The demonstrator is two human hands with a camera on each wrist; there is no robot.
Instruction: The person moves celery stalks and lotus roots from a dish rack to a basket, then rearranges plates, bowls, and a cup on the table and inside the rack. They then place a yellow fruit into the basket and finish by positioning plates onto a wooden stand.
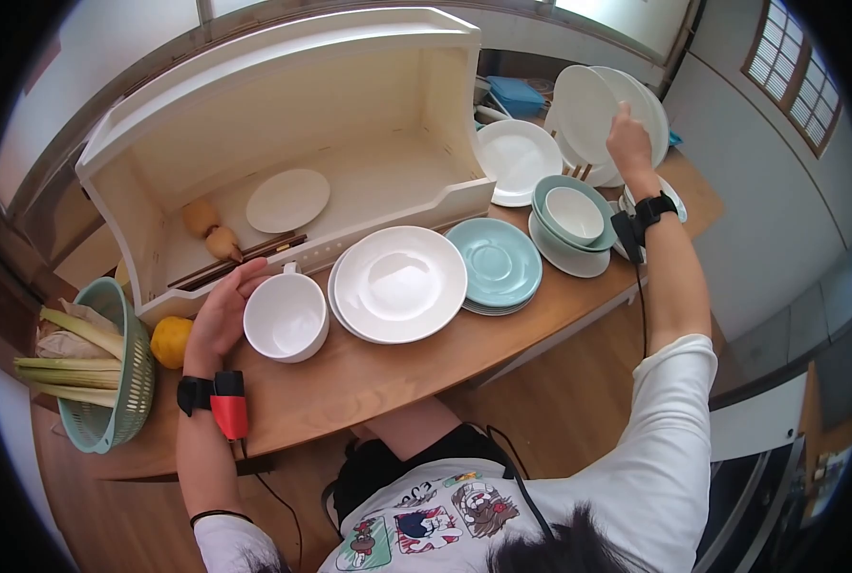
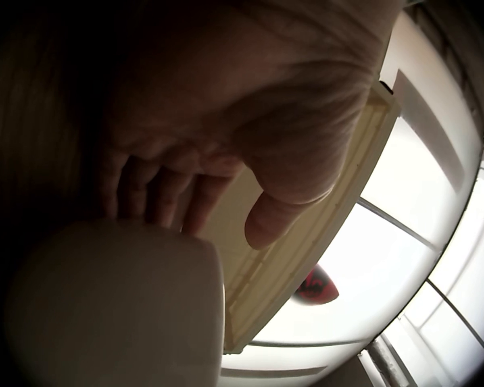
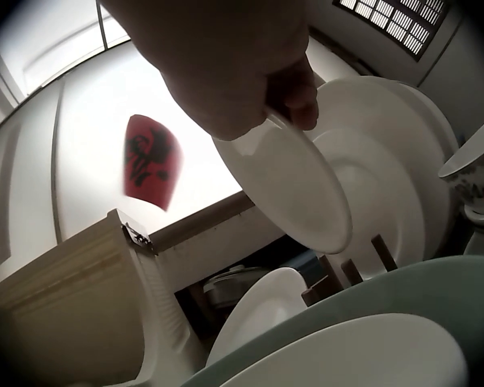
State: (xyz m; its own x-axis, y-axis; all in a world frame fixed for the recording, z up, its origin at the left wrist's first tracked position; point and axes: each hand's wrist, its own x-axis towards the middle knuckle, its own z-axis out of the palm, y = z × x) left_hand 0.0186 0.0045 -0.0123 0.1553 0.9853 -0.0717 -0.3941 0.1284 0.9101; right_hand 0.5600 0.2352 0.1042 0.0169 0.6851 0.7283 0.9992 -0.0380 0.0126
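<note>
In the head view my right hand [image 1: 631, 148] pinches the rim of a white plate [image 1: 584, 113] between thumb and fingers. That plate stands on edge and tilted, with larger white plates [image 3: 375, 173] upright behind it. Brown wooden pegs [image 3: 351, 272] of a rack show below it in the right wrist view. On the table's left side my left hand [image 1: 221, 317] lies beside a white mug [image 1: 286, 320], its fingers extended near the mug's handle. The left wrist view shows those fingers right by the mug's wall [image 2: 117, 306], with the thumb apart.
A cream cabinet [image 1: 350, 105] holds a white oval plate [image 1: 287, 201], gourds [image 1: 202, 220] and chopsticks. White plates [image 1: 397, 284], teal saucers [image 1: 495, 263] and stacked bowls [image 1: 574, 212] line the table. At left are a yellow fruit [image 1: 170, 342] and a green basket [image 1: 139, 382] of vegetables.
</note>
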